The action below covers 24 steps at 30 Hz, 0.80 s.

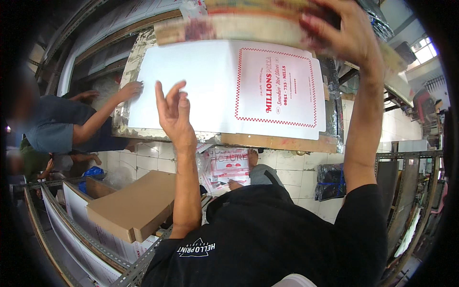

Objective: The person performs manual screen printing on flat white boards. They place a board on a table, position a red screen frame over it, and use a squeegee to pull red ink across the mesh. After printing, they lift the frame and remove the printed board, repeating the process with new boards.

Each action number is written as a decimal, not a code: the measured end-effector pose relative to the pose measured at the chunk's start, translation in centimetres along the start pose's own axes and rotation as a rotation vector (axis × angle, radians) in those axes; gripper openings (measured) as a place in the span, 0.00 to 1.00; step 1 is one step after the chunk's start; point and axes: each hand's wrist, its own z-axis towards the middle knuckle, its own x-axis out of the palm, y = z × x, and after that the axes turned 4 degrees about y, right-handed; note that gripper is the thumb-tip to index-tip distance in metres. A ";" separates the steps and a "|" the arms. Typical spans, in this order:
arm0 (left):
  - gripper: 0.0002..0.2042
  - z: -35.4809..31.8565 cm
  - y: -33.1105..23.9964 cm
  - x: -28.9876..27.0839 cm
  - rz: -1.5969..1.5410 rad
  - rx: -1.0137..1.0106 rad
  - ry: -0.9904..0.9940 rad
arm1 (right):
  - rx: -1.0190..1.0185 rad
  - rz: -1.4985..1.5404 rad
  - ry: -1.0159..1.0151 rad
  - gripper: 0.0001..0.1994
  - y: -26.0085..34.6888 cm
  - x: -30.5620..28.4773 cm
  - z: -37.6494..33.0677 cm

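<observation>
Cardboard sheet (pixel 201 86), white with a red checkered print panel, lies flat just beyond the left hand's (pixel 174 115) fingertips, its long axis running left to right, the printed end toward the right. The left hand's fingers are spread and released, gripping nothing. The right hand (pixel 342 31), raised above, grasps a blurred wooden frame (pixel 239 24). Another person's hand (pixel 130 89) presses the sheet's left edge.

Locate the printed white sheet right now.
Head view, upper centre: the white sheet lies flat on the work table, between the co-worker's hand at its left edge and the raised right hand, with the left hand over its near edge.
</observation>
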 end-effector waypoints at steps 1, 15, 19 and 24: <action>0.35 -1.3 0.5 -0.8 -0.003 -0.113 -0.064 | 0.026 0.061 0.037 0.21 2.5 -1.6 1.3; 0.32 -18.3 11.1 -4.9 -0.121 -0.822 0.515 | 0.009 0.183 -0.093 0.26 -5.1 -3.2 9.7; 0.35 -15.7 11.3 -1.6 -0.124 -0.761 0.663 | 0.056 0.031 -0.139 0.28 -3.8 -5.0 8.6; 0.35 -13.6 8.8 1.6 -0.069 -0.739 0.807 | 0.115 0.042 -0.145 0.30 -4.6 -5.2 9.0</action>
